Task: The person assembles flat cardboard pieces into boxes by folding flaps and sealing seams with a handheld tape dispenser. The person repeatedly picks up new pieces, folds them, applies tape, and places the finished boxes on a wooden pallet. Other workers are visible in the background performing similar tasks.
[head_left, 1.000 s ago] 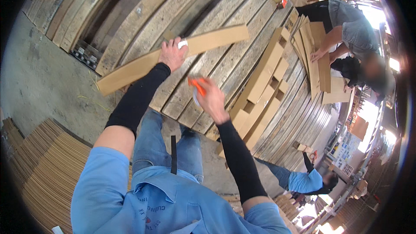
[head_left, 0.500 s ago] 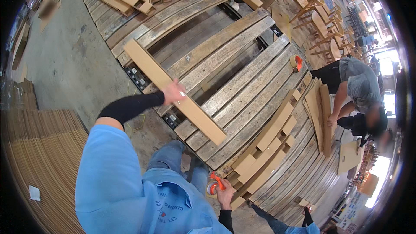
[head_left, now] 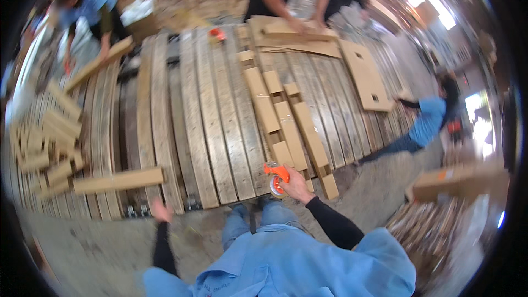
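My right hand [head_left: 297,187] is closed around an orange tape dispenser [head_left: 279,172] with a roll of tape in it, held by the table's front edge. Just past that hand lie several long folded cardboard box pieces [head_left: 283,126], side by side on the slatted wooden table [head_left: 206,148]. To the left, a single long cardboard piece [head_left: 121,180] rests across the slats. My left hand [head_left: 161,210] is off it, a little below its right end. Motion blurs the left fingers, so their pose is unclear.
A heap of cardboard pieces [head_left: 49,143] covers the table's left end. Another orange tape dispenser [head_left: 217,35] lies at the far edge. Co-workers handle cardboard at the far left, far side and right, one near a flat sheet [head_left: 366,77]. Stacked cardboard [head_left: 423,225] stands lower right.
My left hand has let go of the long cardboard piece, which now lies on the slats. The view has turned to the right. My right hand still holds the tape dispenser.
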A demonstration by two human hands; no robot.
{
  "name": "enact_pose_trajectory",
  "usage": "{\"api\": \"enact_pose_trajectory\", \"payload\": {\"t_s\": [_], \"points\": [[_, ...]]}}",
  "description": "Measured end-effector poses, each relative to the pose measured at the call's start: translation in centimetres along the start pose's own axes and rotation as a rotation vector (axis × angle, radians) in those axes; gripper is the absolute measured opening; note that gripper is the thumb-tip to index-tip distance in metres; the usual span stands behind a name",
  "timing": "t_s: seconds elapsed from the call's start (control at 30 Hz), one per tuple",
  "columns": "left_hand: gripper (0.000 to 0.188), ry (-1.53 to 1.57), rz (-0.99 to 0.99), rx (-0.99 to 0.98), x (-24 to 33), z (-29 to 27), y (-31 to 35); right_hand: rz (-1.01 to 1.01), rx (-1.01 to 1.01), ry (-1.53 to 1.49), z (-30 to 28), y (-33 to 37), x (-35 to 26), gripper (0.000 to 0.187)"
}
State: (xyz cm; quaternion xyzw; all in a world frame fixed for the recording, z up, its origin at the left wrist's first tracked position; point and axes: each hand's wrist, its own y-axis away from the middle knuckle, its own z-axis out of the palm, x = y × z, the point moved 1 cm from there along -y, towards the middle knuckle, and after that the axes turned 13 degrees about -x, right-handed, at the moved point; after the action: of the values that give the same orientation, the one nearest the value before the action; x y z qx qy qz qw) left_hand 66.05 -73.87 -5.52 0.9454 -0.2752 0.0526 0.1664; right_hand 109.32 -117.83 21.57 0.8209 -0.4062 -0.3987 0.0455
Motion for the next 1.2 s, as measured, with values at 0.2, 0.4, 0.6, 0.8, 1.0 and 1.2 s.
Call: {"api": "enact_pose_trajectory", "payload": {"t_s": [0.2,0.4,0.6,0.8,1.0,1.2], "points": [[0.066,0.236,0.152,-0.661,14.8,10.9,20.0,0.125,0.096,-0.271,1.7,5.4,5.6,0.054],[0.067,0.095,0.109,-0.690,14.1,9.9,16.9,0.251,0.048,-0.496,3.3,11.1,10.6,0.061],[0.049,0.457,-0.025,-0.265,20.4,0.3,6.5,0.336,0.181,-0.741,3.9,21.3,21.4,0.063],[0.062,0.426,0.212,-0.091,35.8,-0.5,4.2,0.472,0.401,-1.408,5.4,34.6,32.7,0.033],[0.050,0.277,0.531,-0.660,51.8,5.4,19.9,1.007,0.686,-1.472,12.8,49.8,41.4,0.006],[0.047,-0.036,0.778,-0.993,56.5,9.2,29.3,1.116,0.852,-1.629,22.5,56.1,46.7,0.027]]}}
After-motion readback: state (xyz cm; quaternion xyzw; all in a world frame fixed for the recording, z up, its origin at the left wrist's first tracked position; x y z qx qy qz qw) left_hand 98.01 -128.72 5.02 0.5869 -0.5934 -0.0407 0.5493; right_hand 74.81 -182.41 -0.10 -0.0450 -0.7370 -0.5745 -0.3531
